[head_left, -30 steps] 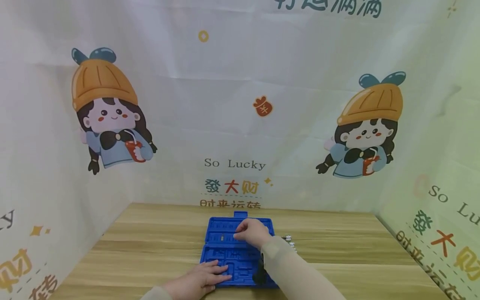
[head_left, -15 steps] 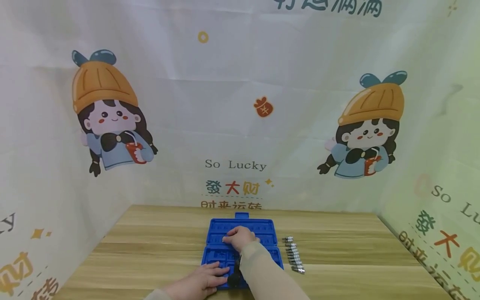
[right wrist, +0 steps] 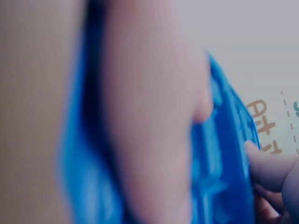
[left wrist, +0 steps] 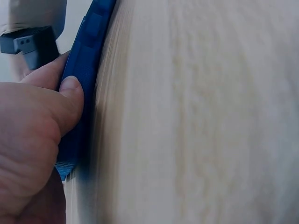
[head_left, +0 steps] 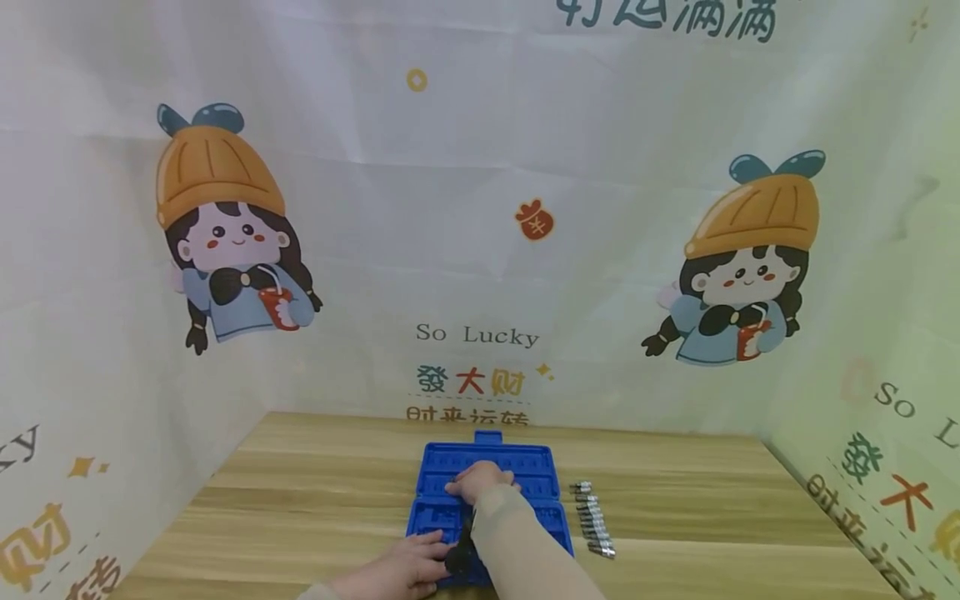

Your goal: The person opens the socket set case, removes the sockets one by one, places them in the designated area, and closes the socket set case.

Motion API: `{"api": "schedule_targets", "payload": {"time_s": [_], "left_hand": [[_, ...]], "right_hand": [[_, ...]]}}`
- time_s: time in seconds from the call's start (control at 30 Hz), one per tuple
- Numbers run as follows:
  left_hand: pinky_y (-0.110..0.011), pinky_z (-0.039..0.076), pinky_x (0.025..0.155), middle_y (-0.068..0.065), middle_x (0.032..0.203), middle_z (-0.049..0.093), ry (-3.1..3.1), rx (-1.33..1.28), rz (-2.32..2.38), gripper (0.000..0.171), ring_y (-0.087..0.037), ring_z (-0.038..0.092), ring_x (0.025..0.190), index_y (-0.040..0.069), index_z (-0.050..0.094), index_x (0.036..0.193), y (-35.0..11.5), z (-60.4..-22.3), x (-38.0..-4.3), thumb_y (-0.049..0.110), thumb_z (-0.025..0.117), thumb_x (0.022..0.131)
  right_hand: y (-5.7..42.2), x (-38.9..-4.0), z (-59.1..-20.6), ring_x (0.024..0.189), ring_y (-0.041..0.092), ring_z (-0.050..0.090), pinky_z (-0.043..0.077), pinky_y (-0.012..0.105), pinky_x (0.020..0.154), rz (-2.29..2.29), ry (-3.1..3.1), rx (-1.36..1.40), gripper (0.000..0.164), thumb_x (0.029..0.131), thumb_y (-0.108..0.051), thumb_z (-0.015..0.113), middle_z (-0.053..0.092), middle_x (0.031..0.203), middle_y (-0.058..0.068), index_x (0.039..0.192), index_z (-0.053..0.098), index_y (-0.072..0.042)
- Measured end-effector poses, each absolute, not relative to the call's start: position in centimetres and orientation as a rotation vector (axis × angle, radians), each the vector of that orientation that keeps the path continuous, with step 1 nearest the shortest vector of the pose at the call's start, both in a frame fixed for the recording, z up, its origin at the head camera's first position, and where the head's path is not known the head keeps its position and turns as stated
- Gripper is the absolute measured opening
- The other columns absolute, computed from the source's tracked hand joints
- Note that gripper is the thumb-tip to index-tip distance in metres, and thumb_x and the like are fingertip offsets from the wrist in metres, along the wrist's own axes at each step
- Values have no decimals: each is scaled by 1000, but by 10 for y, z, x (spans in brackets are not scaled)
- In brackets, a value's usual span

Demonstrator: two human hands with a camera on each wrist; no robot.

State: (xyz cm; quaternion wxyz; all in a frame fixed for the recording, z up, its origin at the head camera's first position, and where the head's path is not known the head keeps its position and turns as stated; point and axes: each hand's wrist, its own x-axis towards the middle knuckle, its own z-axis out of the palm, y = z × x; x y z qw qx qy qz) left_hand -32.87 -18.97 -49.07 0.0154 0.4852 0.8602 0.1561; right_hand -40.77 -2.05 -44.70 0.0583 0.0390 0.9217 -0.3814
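Note:
A blue plastic tool case [head_left: 491, 452] lies unfolded on the wooden table, with moulded slots in both halves. My left hand [head_left: 397, 571] rests on its near left corner, fingers straight over the tray. In the left wrist view the thumb [left wrist: 72, 95] lies against the case's outer wall. Over the left part of the far half, my right hand [head_left: 480, 481] bends its thumb and fingers down to the slots. Whatever lies between those fingertips is hidden. The right wrist view shows the right hand [right wrist: 275, 175] at the case, with the left hand [right wrist: 152, 112] blurred close to the camera.
Several small metal socket bits [head_left: 592, 521] lie in a row on the table [head_left: 690, 500], right of the case. A printed cloth [head_left: 480, 267] hangs behind and along both sides. A dark wrist camera [head_left: 459, 554] hangs under the right wrist, close to the left fingers.
The right hand has moved left and slightly toward the person, over the spot where a small bit showed in the far half. The socket row has come into fuller view. The left hand stays put.

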Motion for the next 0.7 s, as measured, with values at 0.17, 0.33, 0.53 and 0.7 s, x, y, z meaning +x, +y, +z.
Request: {"api": "schedule_targets", "payload": {"time_s": [0.17,0.33,0.53,0.7], "left_hand": [[-47,39,103,-10,139,53,2675,1515,511,32,-36,42,132,14,63,129,-187,-487,-325,18,54,98],[-44,40,103,-10,137,55,2695,1605,434,32,-33,45,131,11,64,127,-184,-482,-323,11,56,96],[-45,40,102,-12,137,55,2698,1587,460,34,-36,45,130,10,62,129,-186,-481,-321,13,56,96],[-47,40,102,-10,136,55,2717,1494,482,31,-38,43,131,13,65,126,-187,-480,-319,16,57,96]], "right_hand": [[-23,-414,-449,121,50,39,29,62,101,-1112,2800,169,25,78,-32,80,56,122,24,93,76,-12],[-24,-417,-450,122,49,40,31,60,101,-1110,2794,203,37,77,-31,81,55,124,27,101,73,-4],[-25,-414,-449,119,48,41,32,60,99,-1148,2787,189,25,78,-29,81,58,119,23,94,76,-10],[-25,-412,-450,119,48,39,27,63,101,-1205,2781,163,6,80,-28,79,59,114,17,83,78,-23]]}}
